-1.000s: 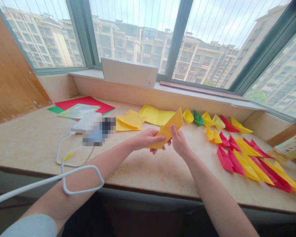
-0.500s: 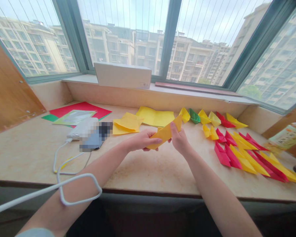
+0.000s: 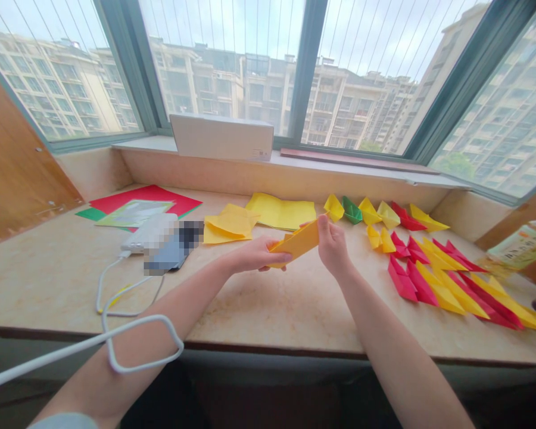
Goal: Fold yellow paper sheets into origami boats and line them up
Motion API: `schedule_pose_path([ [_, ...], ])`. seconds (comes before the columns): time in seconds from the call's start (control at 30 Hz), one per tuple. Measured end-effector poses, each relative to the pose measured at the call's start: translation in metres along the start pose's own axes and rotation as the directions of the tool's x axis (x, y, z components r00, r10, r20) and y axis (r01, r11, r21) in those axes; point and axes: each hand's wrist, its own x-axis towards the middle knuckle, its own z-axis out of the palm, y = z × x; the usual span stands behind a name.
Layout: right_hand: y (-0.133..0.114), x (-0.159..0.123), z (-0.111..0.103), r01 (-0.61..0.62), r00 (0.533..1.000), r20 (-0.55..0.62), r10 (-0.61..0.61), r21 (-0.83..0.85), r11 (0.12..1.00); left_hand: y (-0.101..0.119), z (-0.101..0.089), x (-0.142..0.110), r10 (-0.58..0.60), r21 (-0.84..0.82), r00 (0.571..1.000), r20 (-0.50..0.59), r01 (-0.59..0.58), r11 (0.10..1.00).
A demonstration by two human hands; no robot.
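Note:
A folded piece of orange-yellow paper [image 3: 300, 243] is held above the counter between both hands. My left hand [image 3: 262, 255] grips its lower left end, thumb lying on the near face and fingers behind. At the upper right end, my right hand [image 3: 333, 241] pinches the paper with the thumb on top; some of its fingers are hidden. Behind the hands lies a sheet of yellow paper [image 3: 281, 210] with a crease. Left of it rests a folded orange-yellow paper piece [image 3: 231, 225].
Several folded paper boats [image 3: 442, 286] in red, yellow and green fill the counter's right side. At left are red paper [image 3: 147, 195], a white power bank [image 3: 149, 232], a blurred-out phone [image 3: 172, 247] and a white cable [image 3: 170, 333] across my left forearm. A white box [image 3: 223, 138] stands on the sill.
My right hand has slid to the paper's far right end, and that end has dropped lower. My left hand keeps its hold. The view has shifted slightly.

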Motion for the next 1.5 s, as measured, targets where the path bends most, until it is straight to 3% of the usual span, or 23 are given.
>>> schedule_pose_path([
  [0.13, 0.0, 0.0, 0.0, -0.036, 0.992, 0.121, 0.019, 0.138, 0.99, -0.005, -0.002, 0.004, 0.061, -0.035, 0.997, -0.04, -0.062, 0.997],
  [0.23, 0.003, 0.0, 0.001, -0.083, 0.966, 0.253, 0.046, 0.137, 0.987, -0.009, -0.003, 0.007, 0.077, -0.029, 0.993, -0.092, -0.08, 0.996],
  [0.43, 0.01, -0.001, 0.007, 0.003, 0.994, 0.109, -0.016, 0.118, 0.993, -0.007, 0.001, 0.008, 0.13, 0.012, 0.979, -0.157, -0.13, 0.991],
  [0.63, 0.005, -0.005, 0.009, -0.089, 0.957, 0.287, 0.026, 0.207, 0.974, -0.008, 0.004, 0.005, 0.178, 0.097, 0.977, -0.113, -0.168, 0.981],
  [0.8, 0.004, -0.008, 0.012, -0.077, 0.961, 0.278, 0.013, 0.223, 0.972, -0.009, 0.006, 0.006, 0.162, 0.128, 0.982, -0.098, -0.149, 0.981],
  [0.9, 0.004, -0.009, 0.014, -0.082, 0.969, 0.248, 0.02, 0.242, 0.967, -0.007, 0.007, 0.007, 0.162, 0.099, 0.979, -0.127, -0.15, 0.984],
  [1.1, 0.004, -0.01, 0.018, -0.149, 0.954, 0.294, 0.06, 0.291, 0.945, -0.008, 0.009, 0.006, 0.151, 0.029, 0.975, -0.162, -0.148, 0.989],
  [1.3, 0.003, -0.009, 0.019, -0.104, 0.979, 0.201, 0.037, 0.337, 0.936, -0.01, 0.016, 0.011, 0.167, -0.107, 0.957, -0.239, -0.197, 0.975],
  [1.5, -0.006, -0.011, 0.023, -0.086, 0.938, 0.345, -0.039, 0.341, 0.936, -0.015, 0.012, 0.015, 0.145, -0.229, 0.907, -0.396, -0.25, 0.941],
])
